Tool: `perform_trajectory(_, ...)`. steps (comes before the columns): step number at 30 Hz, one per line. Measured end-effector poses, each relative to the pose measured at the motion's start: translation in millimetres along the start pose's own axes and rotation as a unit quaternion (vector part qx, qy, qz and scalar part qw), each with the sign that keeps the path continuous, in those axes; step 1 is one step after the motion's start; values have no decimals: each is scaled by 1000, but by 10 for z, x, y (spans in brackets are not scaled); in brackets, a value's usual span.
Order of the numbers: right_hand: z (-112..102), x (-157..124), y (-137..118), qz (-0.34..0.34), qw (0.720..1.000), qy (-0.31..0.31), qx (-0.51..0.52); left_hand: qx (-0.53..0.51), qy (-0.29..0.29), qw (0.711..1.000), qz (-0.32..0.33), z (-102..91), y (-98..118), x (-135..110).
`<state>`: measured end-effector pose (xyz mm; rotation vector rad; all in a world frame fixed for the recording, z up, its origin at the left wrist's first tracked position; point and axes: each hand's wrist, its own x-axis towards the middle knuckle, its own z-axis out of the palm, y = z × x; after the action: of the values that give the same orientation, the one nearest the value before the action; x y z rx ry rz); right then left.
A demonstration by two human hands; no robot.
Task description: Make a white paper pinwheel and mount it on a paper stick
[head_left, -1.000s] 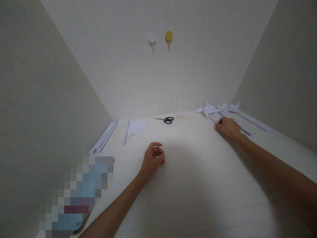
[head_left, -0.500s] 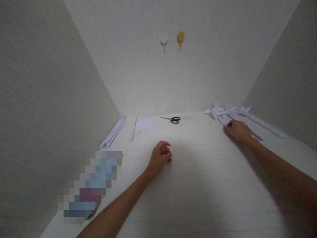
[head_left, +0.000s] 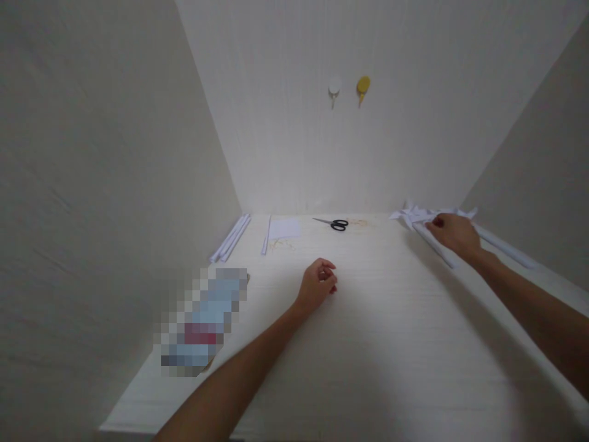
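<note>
My left hand rests over the middle of the white table, loosely curled with a gap between thumb and fingers and nothing in it. At the back right, my right hand has thumb and fingers drawn together beside the folded paper pinwheels. Whatever those fingers may hold is hidden. Left of that hand lies a white pinwheel, and its rolled paper stick slants toward me, below the fingertips. Another paper stick shows beyond the wrist. The hand covers part of the pinwheel pile.
Scissors with black handles lie near the back wall, beside pale rubber bands. Further left are a white paper square, a thin paper stick, more bands and rolled paper sticks. A blurred-out object lies front left. Two hooks hang on the wall.
The view has swung left, so everything sits further right in it. My right hand has shifted from the near pinwheel's stick to just right of it, uncovering that stick. My left hand keeps its pose.
</note>
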<state>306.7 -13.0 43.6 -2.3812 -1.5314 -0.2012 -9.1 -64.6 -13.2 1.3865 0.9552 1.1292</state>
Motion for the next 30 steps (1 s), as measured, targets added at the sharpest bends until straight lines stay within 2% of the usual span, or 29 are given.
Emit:
perform_trajectory(4,-159,-99,-291,-57,998,13,-9,-1,0,1000,9,-3,-26,-4)
perform_trajectory(7,-169,-257,-547,-128,992,6,-20,-4,2,1000,11,1,-31,-9)
perform_trajectory(14,65,-920,-1141,-275,960,-50,-27,-3,5,1000,12,8,-22,-22)
perform_trajectory(17,188,-1195,-1309,-314,947,-60,-20,0,11,1000,9,14,-17,-31)
perform_trajectory(21,320,-1376,-1380,-336,938,-79,-14,4,11,1000,5,22,-11,-40)
perform_trajectory(30,382,-1380,-1317,-355,932,-71,1,18,-2,1000,15,9,-10,-36)
